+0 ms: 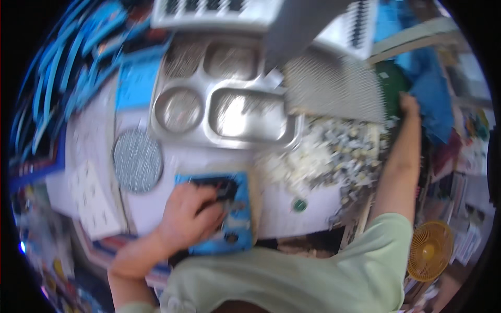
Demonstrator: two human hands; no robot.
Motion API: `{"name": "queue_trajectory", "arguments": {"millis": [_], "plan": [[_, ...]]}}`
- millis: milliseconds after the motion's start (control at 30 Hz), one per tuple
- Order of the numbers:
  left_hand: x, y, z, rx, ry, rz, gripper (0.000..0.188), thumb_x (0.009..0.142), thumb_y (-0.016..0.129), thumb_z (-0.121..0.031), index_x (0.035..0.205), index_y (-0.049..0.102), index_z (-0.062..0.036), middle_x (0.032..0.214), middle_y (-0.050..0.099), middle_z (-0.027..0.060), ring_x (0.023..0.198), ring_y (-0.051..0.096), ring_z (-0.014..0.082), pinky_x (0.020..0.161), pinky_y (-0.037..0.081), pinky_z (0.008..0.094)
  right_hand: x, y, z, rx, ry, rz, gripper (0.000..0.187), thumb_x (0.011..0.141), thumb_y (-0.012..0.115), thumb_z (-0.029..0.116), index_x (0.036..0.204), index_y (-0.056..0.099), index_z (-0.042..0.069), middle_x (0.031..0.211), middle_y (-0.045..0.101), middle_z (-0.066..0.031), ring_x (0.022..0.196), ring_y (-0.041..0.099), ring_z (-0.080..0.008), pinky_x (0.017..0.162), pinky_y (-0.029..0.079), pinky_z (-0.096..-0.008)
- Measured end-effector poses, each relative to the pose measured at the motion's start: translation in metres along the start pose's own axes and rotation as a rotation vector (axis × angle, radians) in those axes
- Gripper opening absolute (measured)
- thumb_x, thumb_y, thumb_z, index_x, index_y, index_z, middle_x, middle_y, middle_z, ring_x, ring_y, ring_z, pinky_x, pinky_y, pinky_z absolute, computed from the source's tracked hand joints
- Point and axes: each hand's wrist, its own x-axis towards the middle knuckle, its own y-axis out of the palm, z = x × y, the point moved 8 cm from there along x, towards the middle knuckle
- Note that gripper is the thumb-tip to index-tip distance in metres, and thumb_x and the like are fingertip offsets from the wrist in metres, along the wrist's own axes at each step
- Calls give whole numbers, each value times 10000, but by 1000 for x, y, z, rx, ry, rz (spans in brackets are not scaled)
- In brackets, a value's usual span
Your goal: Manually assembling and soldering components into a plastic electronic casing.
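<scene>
My left hand [190, 214] rests on a blue block-like fixture [241, 211] at the table's front edge, its fingers curled and closed over it. A black part [225, 188] lies on the fixture by the fingertips; what they pinch, if anything, is hidden. My right arm stretches out to the far right, where my right hand [410, 104] is at a dark green container or bag [391, 83]. Its fingers are blurred and partly hidden there. Small white and grey pieces [334, 156] lie heaped between the two hands.
A steel compartment tray [224, 141] stands behind the fixture, beside a ribbed grey panel [334, 88]. A grey round disc [138, 160] lies at left. A grey arm-like object [297, 31] hangs overhead. Blue strips [62, 62] crowd the far left; a yellow fan [430, 250] stands at right.
</scene>
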Motion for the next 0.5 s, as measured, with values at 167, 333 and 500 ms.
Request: {"name": "queue_trajectory", "arguments": {"millis": [167,333,500], "plan": [[-21,-22,-6,137,-7,-84,330,666,818,-110,970,692,-125,1006,599,39,797,578,230,793,426,421,-43,-68,60,305,166,-241,494,978,583,480,1340,657,152,1278,695,-169,1201,639,-395,992,505,-485],[-19,-18,-10,159,51,-133,356,675,805,-133,1019,717,-143,1038,605,23,884,579,220,879,403,437,-164,-111,-17,566,619,-645,459,869,718,469,1170,727,122,1153,749,-112,1081,698,-342,933,530,-447],[-1,-8,-13,167,132,-87,354,708,791,-175,1056,731,-158,1087,609,32,1021,575,250,922,398,457,-276,-159,-58,871,521,-1111,379,852,784,323,1100,732,41,1139,748,-148,1042,712,-278,892,543,-383]]}}
